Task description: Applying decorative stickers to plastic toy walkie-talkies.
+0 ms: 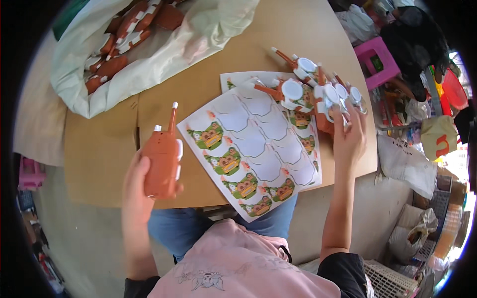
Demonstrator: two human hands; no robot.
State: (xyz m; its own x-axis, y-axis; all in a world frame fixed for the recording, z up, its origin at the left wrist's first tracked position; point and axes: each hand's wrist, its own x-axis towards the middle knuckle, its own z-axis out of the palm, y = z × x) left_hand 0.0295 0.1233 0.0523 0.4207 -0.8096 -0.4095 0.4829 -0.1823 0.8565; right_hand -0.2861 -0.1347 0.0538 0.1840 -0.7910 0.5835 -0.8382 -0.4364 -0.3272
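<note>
My left hand is closed round a brown toy walkie-talkie with a white-tipped antenna and a white knob, held upright near the table's front edge. Over at the right, my right hand reaches into a group of similar toys, its fingers curled about one brown toy walkie-talkie; the fingers hide part of it. Beside it lie more such toys with round white discs, among them one toy walkie-talkie at the left of the group. Between my hands lies a sticker sheet with several colourful printed pictures and several blank, peeled-out shapes.
A large white plastic bag at the far left holds several brown toys. Brown cardboard covers the table. A pink stool and a white bag stand beyond the right edge, with a plastic basket at the lower right.
</note>
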